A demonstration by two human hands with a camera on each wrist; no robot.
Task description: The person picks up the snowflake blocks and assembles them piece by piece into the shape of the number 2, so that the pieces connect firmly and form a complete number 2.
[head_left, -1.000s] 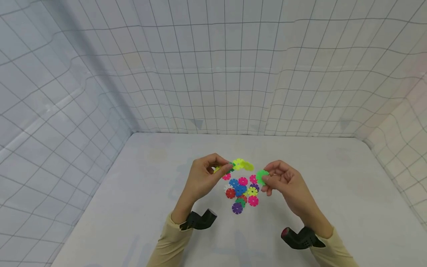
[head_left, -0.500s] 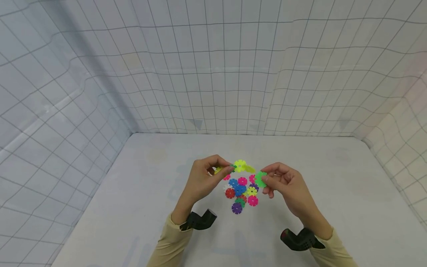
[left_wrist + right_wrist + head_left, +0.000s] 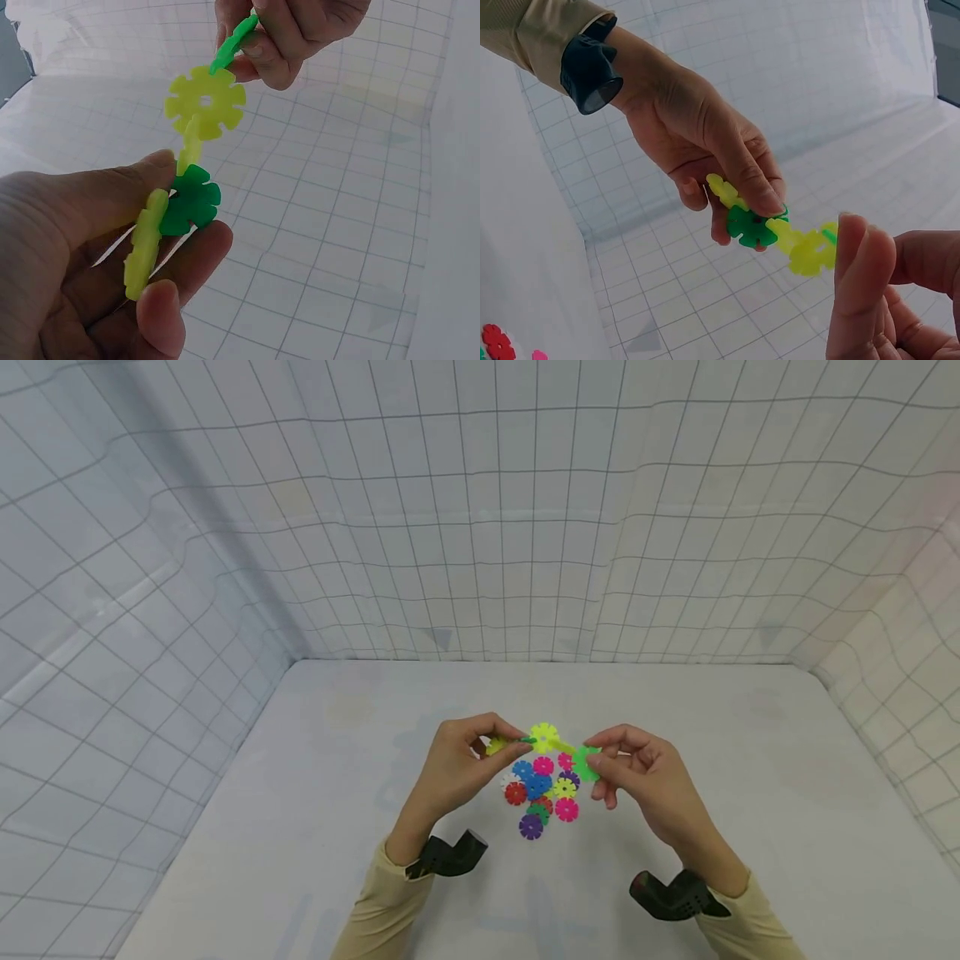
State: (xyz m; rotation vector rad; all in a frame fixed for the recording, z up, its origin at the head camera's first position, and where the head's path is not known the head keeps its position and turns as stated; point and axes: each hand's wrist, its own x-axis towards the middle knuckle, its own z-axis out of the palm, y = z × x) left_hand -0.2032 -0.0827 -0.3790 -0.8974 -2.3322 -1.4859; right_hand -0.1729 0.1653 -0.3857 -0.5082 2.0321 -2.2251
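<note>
My left hand (image 3: 468, 756) pinches a dark green flower-shaped interlocking disc (image 3: 196, 202) between thumb and fingers. That disc is part of a short chain. A yellow disc (image 3: 144, 247) sits on its near side within the hand, and two more yellow ones follow on its far side, the end one (image 3: 217, 97) facing the left wrist camera. With thumb and fingers my right hand (image 3: 637, 768) grips a light green disc (image 3: 584, 763). In the left wrist view this disc is edge-on, its lower tip right at the rim of the end yellow disc.
Below the hands, a loose cluster of discs lies on the white table (image 3: 300, 827), among them a blue disc (image 3: 537, 786), a red disc (image 3: 515, 793), a pink disc (image 3: 567, 810) and a purple disc (image 3: 531, 827). A grid-patterned sheet (image 3: 480, 527) rises behind the table.
The left hand has moved slightly right and down, turning the chain so the dark green disc shows edge-on in the head view. The light green disc has closed up to the chain's yellow end.
</note>
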